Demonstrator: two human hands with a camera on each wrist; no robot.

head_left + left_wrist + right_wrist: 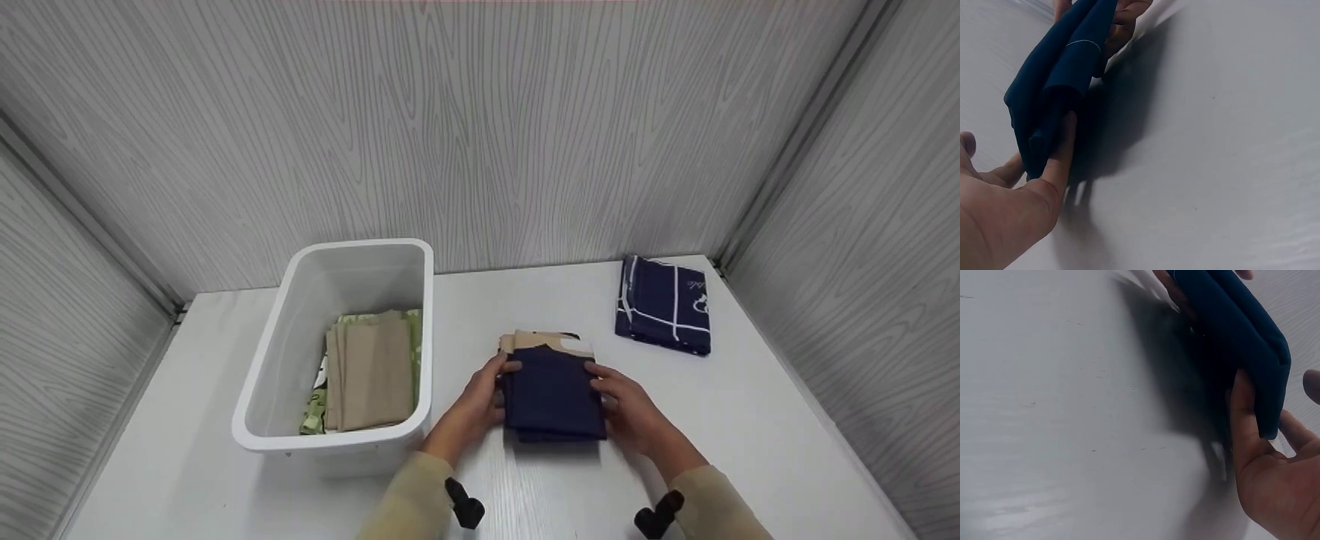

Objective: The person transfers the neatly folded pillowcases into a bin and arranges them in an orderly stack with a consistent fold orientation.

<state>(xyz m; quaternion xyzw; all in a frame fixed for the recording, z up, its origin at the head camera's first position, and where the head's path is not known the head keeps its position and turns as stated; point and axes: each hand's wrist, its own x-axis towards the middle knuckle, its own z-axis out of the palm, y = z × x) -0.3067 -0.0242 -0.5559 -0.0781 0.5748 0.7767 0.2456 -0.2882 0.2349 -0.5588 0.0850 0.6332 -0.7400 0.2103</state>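
Observation:
A folded navy cloth (555, 394) is held between both hands, raised off the table with its shadow below. My left hand (480, 394) pinches its left edge, and my right hand (631, 411) pinches the right one. From the left wrist view, fingers of the left hand (1022, 208) reach under the navy cloth (1067, 62), whose folded layers show from the side. Likewise in the right wrist view, the right hand (1275, 478) has a finger beneath the cloth (1241, 326). Just beyond its far edge shows a folded beige cloth (547, 340), mostly hidden by the navy one.
To the left stands a white plastic bin (259, 375) holding a folded tan cloth (379, 375) over green patterned cloth (315, 412). A folded navy cloth with white lines (660, 304) lies at the back right of the white table (750, 435). Grey wood-grain panels (465, 135) enclose the table.

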